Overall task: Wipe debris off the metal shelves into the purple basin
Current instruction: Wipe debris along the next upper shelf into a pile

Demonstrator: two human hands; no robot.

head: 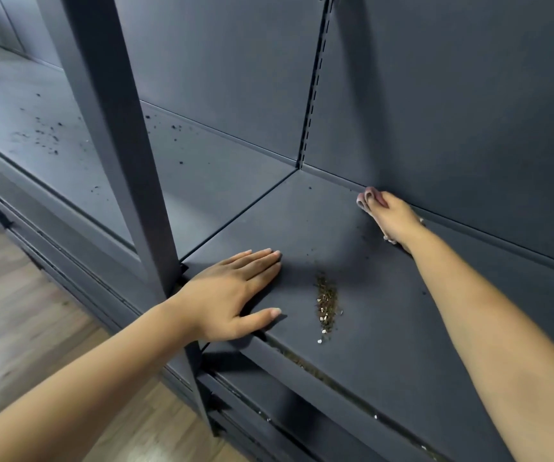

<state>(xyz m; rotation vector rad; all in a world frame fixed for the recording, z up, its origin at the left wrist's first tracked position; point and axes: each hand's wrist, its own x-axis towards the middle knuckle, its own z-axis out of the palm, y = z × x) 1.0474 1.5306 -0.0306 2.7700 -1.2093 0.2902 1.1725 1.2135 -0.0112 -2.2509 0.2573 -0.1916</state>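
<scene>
- Left hand [235, 291] flat on the near left corner of the dark metal shelf [385, 328], palm down, fingers straight and together, thumb spread toward the front edge — gripping nothing.
- Right hand [394, 220] reached to the back of the same shelf, where the deck meets the rear panel [469, 111], fingers clenched around a small pink cloth [369, 196].
- Cloth bunched, a folded end poking out past the fingertips and touching the seam at the back; a pale bit also showing under the heel of the hand.
- Narrow heap of brown debris [327, 300] with a few white flecks lying between the two hands, nearer the front edge, just beside the left thumb tip but apart from it.
- More crumbs caught along the groove of the front lip [315, 368], plus a few white specks further right on it.
- Neighbouring shelf [52, 121] to the left, beyond the upright post [119, 128], dotted with scattered dark specks.
- Slotted vertical rail [315, 88] running up the rear panel from the back corner.
- Wooden floor [19, 311] visible at lower left, below the shelving.
- Purple basin nowhere in view.
</scene>
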